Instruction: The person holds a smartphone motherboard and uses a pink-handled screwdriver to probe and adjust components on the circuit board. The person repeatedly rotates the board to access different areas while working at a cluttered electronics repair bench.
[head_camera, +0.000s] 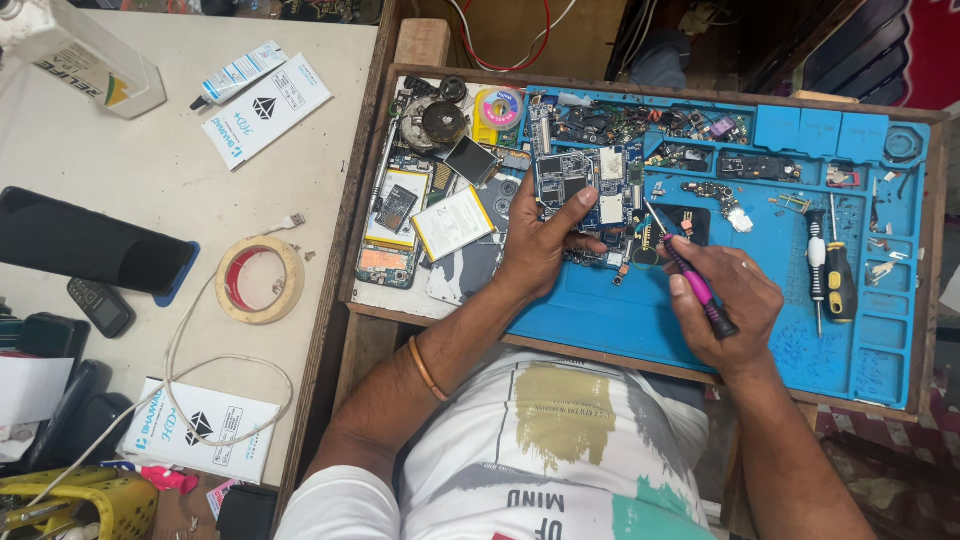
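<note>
Lying nearest on the left table, a white cable (215, 370) is looping beside a tape roll (260, 280). On the blue repair mat (780, 330), the right hand (725, 300) is pinching a pink-handled screwdriver (690, 278), its long axis slanting far-left. The left hand (540, 245) is pressing its fingers together on a blue circuit board (575, 185). Farther mat compartments are holding small parts (690, 125).
</note>
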